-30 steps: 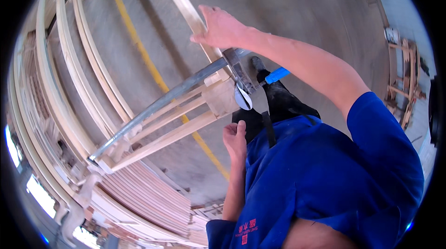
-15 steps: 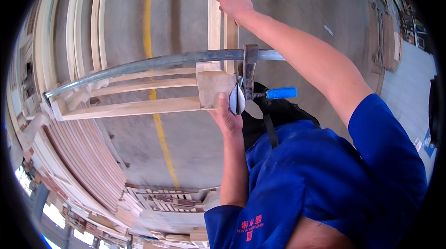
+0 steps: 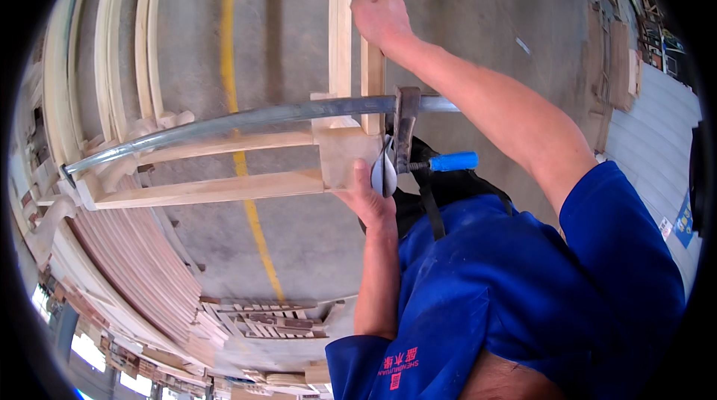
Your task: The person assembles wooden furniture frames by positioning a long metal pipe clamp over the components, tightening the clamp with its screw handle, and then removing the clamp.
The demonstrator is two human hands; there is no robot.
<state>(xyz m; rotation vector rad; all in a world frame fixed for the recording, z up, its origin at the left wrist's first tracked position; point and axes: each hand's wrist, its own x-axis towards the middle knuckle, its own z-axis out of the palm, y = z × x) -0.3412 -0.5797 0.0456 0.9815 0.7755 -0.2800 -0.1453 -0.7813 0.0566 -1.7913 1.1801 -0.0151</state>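
I've got R hand gripping a long wooden rail, L hand holding the corner block, thumb on its face, fingers mostly hidden. Wooden frame is ahead & to L, metal bar clamp spanning its near end, blue handle untouched at R. Step, I'd judge: steadying or shifting the frame w/ clamp on. Next move prob. calls for both grips firm & level so the block doesn't twist under the clamp

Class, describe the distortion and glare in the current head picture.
Head view: fisheye distortion makes the metal clamp bar and yellow floor line look bowed, inside black corners; head view, lower left: bright window openings glare to nearly blank white.
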